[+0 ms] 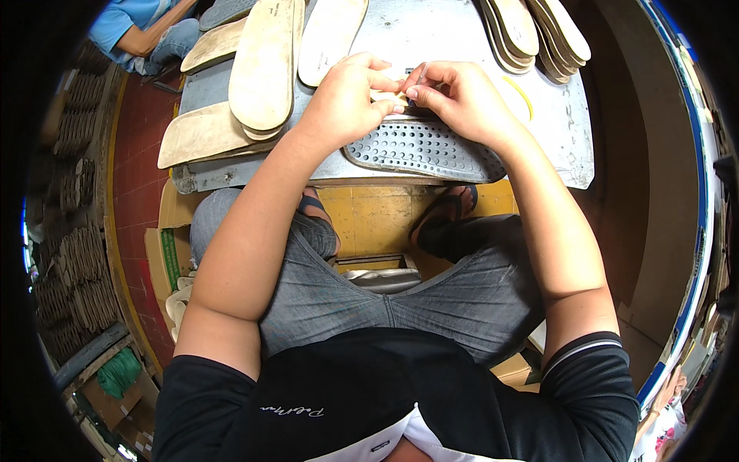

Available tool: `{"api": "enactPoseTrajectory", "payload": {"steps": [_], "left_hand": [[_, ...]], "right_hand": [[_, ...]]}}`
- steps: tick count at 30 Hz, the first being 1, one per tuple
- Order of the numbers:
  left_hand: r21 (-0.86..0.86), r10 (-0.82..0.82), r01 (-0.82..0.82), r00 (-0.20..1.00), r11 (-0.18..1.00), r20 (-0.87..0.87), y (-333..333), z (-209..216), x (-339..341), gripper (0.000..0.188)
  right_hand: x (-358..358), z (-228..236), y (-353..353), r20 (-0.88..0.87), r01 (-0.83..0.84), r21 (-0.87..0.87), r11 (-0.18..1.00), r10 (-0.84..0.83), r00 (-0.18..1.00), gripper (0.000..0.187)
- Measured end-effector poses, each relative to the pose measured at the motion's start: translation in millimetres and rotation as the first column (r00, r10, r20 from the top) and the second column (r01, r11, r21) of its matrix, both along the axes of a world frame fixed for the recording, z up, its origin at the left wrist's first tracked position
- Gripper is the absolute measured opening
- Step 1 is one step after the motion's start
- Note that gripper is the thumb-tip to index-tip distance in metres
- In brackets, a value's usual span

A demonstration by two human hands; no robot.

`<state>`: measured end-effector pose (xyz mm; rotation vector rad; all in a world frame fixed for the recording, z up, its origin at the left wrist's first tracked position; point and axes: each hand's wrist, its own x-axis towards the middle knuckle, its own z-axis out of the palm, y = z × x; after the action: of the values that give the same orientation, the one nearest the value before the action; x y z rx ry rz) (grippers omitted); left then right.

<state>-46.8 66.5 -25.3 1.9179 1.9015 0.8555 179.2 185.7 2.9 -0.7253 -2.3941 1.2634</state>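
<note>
My two hands meet above the metal-topped table. The fingers of my left hand (344, 100) are closed with thumb and fingertips pressed inward. Close beside it, my right hand (464, 98) pinches a thin, whitish, see-through piece (423, 73), too small to name. Whether the left fingertips hold part of it is hidden. Something pale and flat shows under the fingertips, mostly covered. A grey perforated sole (427, 148) lies along the near table edge, just below my hands. Left of my left hand is a beige insole (327, 38).
Stacks of beige insoles (263, 69) cover the table's left side; more insole stacks (512, 31) stand at its far right. A yellow ring (520, 98) lies by my right wrist. Another person (138, 31) sits at the far left. Racks of soles (77, 269) line the left side.
</note>
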Motion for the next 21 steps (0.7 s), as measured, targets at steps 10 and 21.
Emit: {"api": "enactPoseTrajectory", "payload": {"steps": [10, 21], "left_hand": [[0.003, -0.002, 0.002, 1.0, 1.0, 0.017, -0.3, 1.0, 0.9, 0.037], [0.009, -0.012, 0.012, 1.0, 1.0, 0.01, 0.5, -1.3, -1.5, 0.036]], "right_hand": [[-2.0, -9.1, 5.4, -0.02, 0.023, 0.011, 1.0, -0.023, 1.0, 0.02], [-0.3, -2.0, 1.8, 0.046, 0.035, -0.006, 0.999, -0.034, 0.998, 0.018]]}}
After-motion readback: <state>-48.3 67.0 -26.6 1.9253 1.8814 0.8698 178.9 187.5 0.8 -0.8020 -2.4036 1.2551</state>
